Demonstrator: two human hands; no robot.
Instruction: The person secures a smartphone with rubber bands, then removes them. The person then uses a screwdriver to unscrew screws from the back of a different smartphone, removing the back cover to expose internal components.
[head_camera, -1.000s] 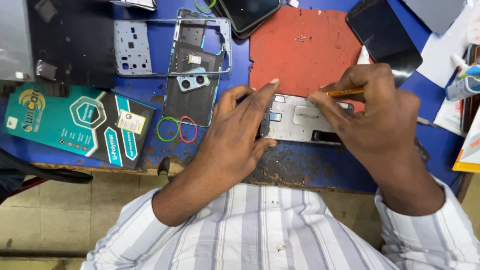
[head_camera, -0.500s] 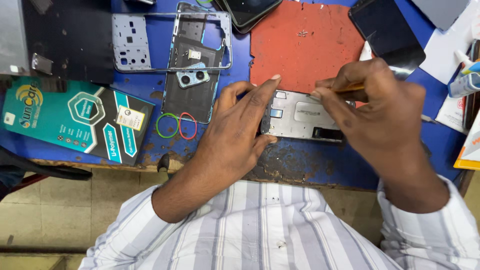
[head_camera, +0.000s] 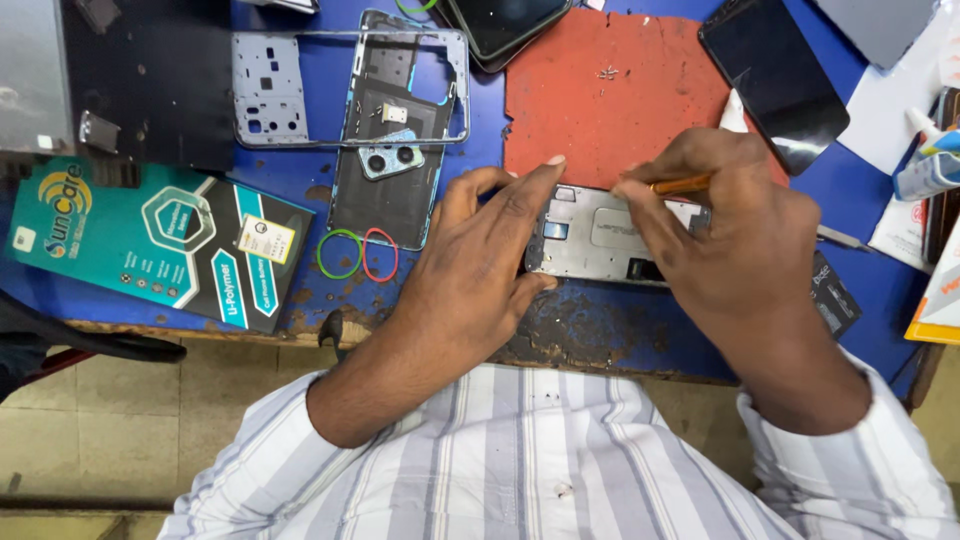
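So the person's got an opened-up phone (head_camera: 600, 235) lying flat near the front edge of the blue surface (head_camera: 310, 180), silver inner plate facing up, its far edge just touching the red mat (head_camera: 610, 100). The left hand (head_camera: 480, 270) pins the phone's left end down, fingers spread over it with the index fingertip reaching up to the mat's edge, so that grip is more of a press than a closed fist. The right hand (head_camera: 730, 240) has its grip clenched around a thin orange-handled tool (head_camera: 682, 185), which is held over the phone's top right part; can't tell where the tip actually lands since the fingers hide it.

Off to the left there's a dark back cover (head_camera: 385, 190) with a metal frame (head_camera: 350, 85) lying across it, two rubber bands (head_camera: 358, 254) (green and red) just beside it, and a teal battery box (head_camera: 150, 245). A black phone (head_camera: 775, 75) sits at the far right of the mat.
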